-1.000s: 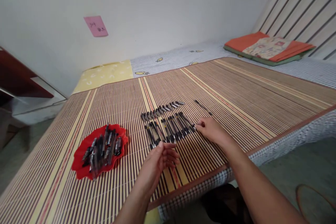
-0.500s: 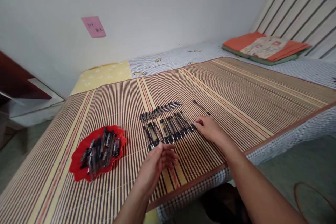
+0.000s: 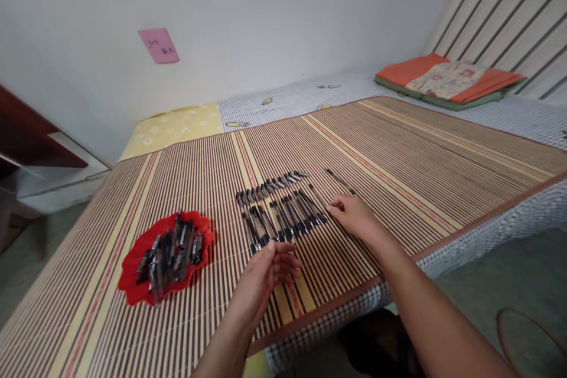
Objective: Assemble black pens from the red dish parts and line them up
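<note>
Several pens (image 3: 290,215) lie side by side in a slanting row on the striped mat (image 3: 398,189). Behind them runs a row of short dark pen caps (image 3: 270,185). My right hand (image 3: 349,212) pinches the near end of a thin pen (image 3: 318,195) at the row's right end. Just beyond that hand, a separate dark pen (image 3: 340,180) lies alone. My left hand (image 3: 268,274) hovers by the near left part of the row, fingers loosely bent and apart, with nothing visible in it. Its fingers hide some pen tips.
A red scalloped dish (image 3: 128,274) on the left holds a heap of pens and parts. Folded orange and green cloth (image 3: 429,74) lies at the far right, near a slatted panel (image 3: 500,18). The bed's near edge (image 3: 336,313) runs below my hands.
The thin pen in my right hand now lies against the mat at the row's right end, its far part showing beyond my fingers. My left hand has stayed still.
</note>
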`<state>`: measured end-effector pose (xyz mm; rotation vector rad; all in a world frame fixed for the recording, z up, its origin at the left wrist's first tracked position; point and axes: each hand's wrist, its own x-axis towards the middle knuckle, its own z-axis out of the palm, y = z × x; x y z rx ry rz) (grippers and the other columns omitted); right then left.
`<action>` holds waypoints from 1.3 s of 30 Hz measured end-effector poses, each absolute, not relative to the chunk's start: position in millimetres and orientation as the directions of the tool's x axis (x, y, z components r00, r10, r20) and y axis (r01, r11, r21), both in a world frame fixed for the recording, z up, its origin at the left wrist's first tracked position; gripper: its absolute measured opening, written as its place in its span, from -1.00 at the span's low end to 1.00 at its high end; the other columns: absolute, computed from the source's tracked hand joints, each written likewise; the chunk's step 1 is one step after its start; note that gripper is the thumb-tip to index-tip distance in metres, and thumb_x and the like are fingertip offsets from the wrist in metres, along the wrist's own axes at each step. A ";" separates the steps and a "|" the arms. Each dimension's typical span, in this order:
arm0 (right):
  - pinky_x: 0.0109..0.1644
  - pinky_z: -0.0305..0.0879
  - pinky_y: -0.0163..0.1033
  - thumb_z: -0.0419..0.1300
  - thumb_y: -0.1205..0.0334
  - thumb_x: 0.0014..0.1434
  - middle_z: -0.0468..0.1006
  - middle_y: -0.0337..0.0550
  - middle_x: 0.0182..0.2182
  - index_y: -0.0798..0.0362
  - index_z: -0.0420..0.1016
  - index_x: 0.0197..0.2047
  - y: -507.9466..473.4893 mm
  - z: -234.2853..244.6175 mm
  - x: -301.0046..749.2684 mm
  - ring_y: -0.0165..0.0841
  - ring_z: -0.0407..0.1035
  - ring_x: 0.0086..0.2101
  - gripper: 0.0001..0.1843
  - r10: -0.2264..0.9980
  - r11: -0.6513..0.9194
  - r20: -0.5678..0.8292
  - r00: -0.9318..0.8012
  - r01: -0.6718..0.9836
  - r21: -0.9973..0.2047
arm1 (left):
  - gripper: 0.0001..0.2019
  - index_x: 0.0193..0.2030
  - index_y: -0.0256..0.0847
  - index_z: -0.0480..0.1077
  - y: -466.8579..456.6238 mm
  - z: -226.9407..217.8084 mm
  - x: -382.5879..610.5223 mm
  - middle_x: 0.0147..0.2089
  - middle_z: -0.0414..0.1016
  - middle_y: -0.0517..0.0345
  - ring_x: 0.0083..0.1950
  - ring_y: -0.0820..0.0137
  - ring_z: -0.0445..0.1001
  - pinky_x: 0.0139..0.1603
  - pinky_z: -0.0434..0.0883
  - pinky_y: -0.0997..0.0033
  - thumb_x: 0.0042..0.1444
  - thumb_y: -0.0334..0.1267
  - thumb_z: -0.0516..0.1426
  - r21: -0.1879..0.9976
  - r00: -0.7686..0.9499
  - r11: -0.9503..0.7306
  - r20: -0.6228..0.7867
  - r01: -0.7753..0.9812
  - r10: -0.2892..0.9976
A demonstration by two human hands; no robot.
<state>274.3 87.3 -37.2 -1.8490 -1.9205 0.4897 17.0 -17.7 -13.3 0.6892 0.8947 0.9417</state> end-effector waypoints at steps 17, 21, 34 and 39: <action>-0.11 0.28 -0.15 0.11 0.22 0.27 0.58 0.07 -0.22 0.12 0.54 -0.12 94.5 -40.9 295.5 -0.14 0.44 -0.19 -0.77 0.950 -0.007 0.268 0.159 0.870 -0.492 | -0.52 -0.09 -0.35 0.51 -18.4 -13.0 17.9 -0.23 0.56 -0.12 -0.30 0.28 0.53 -0.28 0.34 0.33 0.23 0.11 0.13 0.824 0.307 0.425 -0.322 -0.374 0.895; 0.02 0.26 -0.05 0.16 0.23 0.24 0.52 0.21 -0.08 0.19 0.49 0.03 101.5 -50.3 312.9 -0.02 0.36 -0.02 -0.66 0.907 -0.104 0.348 0.239 0.925 -0.365 | -0.51 -0.10 -0.34 0.52 -19.4 -13.8 18.4 -0.23 0.56 -0.13 -0.30 0.27 0.53 -0.26 0.35 0.31 0.21 0.14 0.14 0.827 0.304 0.424 -0.324 -0.368 0.896; -0.17 0.24 -0.10 0.11 0.27 0.24 0.54 0.15 -0.22 0.12 0.54 -0.22 104.7 -54.0 313.9 -0.06 0.43 -0.18 -0.81 0.920 -0.181 0.245 0.307 0.885 -0.430 | -0.53 -0.11 -0.33 0.52 -19.7 -10.3 19.6 -0.23 0.56 -0.11 -0.30 0.28 0.52 -0.27 0.35 0.32 0.20 0.12 0.15 0.839 0.307 0.421 -0.323 -0.345 0.895; -0.12 0.28 -0.08 0.09 0.28 0.20 0.55 0.12 -0.26 0.11 0.52 -0.28 104.6 -47.7 315.8 -0.08 0.43 -0.18 -0.82 0.908 -0.153 0.246 0.338 0.817 -0.556 | -0.54 -0.11 -0.33 0.52 -20.3 -9.2 18.9 -0.23 0.56 -0.12 -0.29 0.28 0.52 -0.28 0.34 0.33 0.21 0.11 0.16 0.843 0.308 0.408 -0.308 -0.351 0.900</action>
